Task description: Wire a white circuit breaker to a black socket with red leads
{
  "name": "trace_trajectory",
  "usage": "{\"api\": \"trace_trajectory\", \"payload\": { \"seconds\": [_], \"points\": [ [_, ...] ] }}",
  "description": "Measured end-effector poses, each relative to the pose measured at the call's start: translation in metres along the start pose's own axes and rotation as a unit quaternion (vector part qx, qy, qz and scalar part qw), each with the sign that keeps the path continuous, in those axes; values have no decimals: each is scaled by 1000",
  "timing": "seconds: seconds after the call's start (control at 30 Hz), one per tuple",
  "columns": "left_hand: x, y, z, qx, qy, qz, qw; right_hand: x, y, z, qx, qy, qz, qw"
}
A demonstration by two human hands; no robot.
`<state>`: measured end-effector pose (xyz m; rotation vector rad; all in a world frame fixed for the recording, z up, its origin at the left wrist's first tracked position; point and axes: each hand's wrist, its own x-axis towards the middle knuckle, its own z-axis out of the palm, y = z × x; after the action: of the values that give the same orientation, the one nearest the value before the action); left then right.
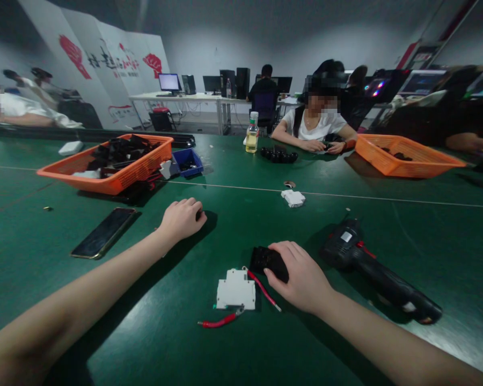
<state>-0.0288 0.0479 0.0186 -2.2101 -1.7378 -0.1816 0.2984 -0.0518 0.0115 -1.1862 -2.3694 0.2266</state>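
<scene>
My right hand (301,271) grips a black plastic case (263,261) between thumb and fingers, just above the table. Close to its left lies a white circuit breaker (236,289) with one red wire (265,292) at its upper right corner and another red wire (221,321) at its lower edge. Further up and left, my left hand (184,218) is closed with curled fingers over the table. A small dark spot shows at its fingers, but what they hold, if anything, is hidden.
A black cordless screwdriver (370,268) lies at right, a phone (104,233) at left. Beyond are an orange basket (104,182) of black parts, a blue bin (189,170), a white part (293,198), a bottle (252,134) and another orange basket (410,161). A co-worker (316,126) sits opposite.
</scene>
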Motion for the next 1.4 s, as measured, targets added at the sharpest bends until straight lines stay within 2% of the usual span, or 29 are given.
{"api": "trace_trajectory", "payload": {
  "seconds": [0.3,0.47,0.57,0.67,0.8,0.9,1.13,1.4],
  "points": [
    [1,1,-5,-10,6,-4,1000,0,-1,-2,6,9,-3,1000],
    [-1,-2,-23,-5,30,22,999,-1,-2,-3,6,9,-3,1000],
    [-17,-9,-37,-12,29,53,998,-1,-3,-4,6,7,-2,1000],
    [-48,-19,-44,-22,22,70,997,-1,-3,-5,7,6,-1,1000],
    [-93,-29,-32,-61,-2,80,995,-1,-3,-4,1,3,-3,1000],
    [-110,-33,-19,-93,18,71,993,-1,-3,-1,-8,2,-8,1000],
    [-112,-39,-12,-125,38,82,988,0,-4,2,-20,12,-14,1000],
    [-124,-45,-11,-134,25,87,987,1,-3,4,-18,18,-22,999]
  ]
}}
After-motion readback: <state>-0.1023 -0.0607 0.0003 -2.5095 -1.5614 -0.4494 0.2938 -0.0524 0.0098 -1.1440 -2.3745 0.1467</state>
